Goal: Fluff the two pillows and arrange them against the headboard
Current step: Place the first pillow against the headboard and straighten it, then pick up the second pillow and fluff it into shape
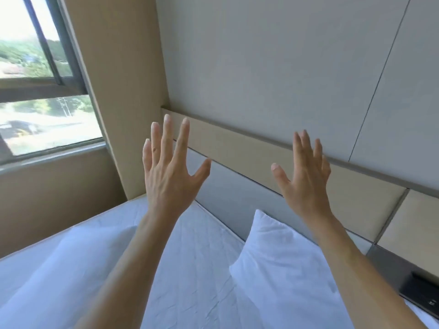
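Both my hands are raised in the air above the bed, fingers spread, holding nothing. My left hand [169, 167] is at centre left and my right hand [305, 173] at centre right, both in front of the headboard [240, 186]. One white pillow [282, 264] leans against the headboard below my right forearm. A second white pillow [57, 276] lies on the bed at lower left, partly hidden by my left forearm. Neither hand touches a pillow.
The white sheet [199, 276] covers the mattress between the pillows. A window [40, 91] is on the left wall. A dark bedside surface [418, 288] with a black object sits at the right edge. Grey wall panels [273, 55] rise above the headboard.
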{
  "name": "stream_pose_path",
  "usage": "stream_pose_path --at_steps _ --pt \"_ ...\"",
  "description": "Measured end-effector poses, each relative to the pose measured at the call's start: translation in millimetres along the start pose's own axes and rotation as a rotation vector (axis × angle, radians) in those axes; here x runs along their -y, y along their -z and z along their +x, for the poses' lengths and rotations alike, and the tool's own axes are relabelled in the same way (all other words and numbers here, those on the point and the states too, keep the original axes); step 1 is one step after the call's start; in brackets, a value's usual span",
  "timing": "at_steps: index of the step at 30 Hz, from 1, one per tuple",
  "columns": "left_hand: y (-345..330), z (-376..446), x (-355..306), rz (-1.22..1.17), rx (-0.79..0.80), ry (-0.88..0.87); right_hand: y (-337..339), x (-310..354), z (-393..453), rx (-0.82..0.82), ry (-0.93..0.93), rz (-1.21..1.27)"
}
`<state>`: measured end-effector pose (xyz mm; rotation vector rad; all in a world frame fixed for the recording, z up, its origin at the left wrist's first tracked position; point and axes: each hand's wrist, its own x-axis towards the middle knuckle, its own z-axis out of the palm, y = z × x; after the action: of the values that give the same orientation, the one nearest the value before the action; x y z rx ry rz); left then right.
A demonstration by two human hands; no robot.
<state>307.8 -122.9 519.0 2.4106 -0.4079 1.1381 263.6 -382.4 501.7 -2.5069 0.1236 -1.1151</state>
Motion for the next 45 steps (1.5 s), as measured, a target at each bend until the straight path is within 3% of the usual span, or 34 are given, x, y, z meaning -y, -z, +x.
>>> stream_pose_path --at_steps 11,19,23,25,27,32,37,42,45 --pt "117 -50 146 0.246 -0.045 0.186 -66 178 -12 0.136 0.23 0.124" --pt "144 -114 249 0.339 -0.086 0.436 -171 257 -43 0.368 0.364 0.271" --pt "127 -178 313 0.405 -0.022 0.711 -261 278 -80 0.619 0.367 0.315" --pt "107 -227 364 0.427 -0.019 0.969 -336 296 -110 0.822 0.409 0.313" --pt "97 -264 382 0.376 0.014 1.133 -364 295 -132 0.895 0.365 0.324" --pt "28 -399 470 0.114 -0.148 1.766 -505 307 -211 1.266 0.392 0.339" --pt "-39 -497 516 -0.139 -0.466 2.139 -593 278 -287 1.563 0.166 0.459" --pt "-70 -535 515 -0.066 -0.476 2.24 -619 218 -325 1.718 -0.305 0.451" --pt "-65 -528 497 -0.065 -0.703 2.23 -618 196 -318 1.678 -0.675 0.512"
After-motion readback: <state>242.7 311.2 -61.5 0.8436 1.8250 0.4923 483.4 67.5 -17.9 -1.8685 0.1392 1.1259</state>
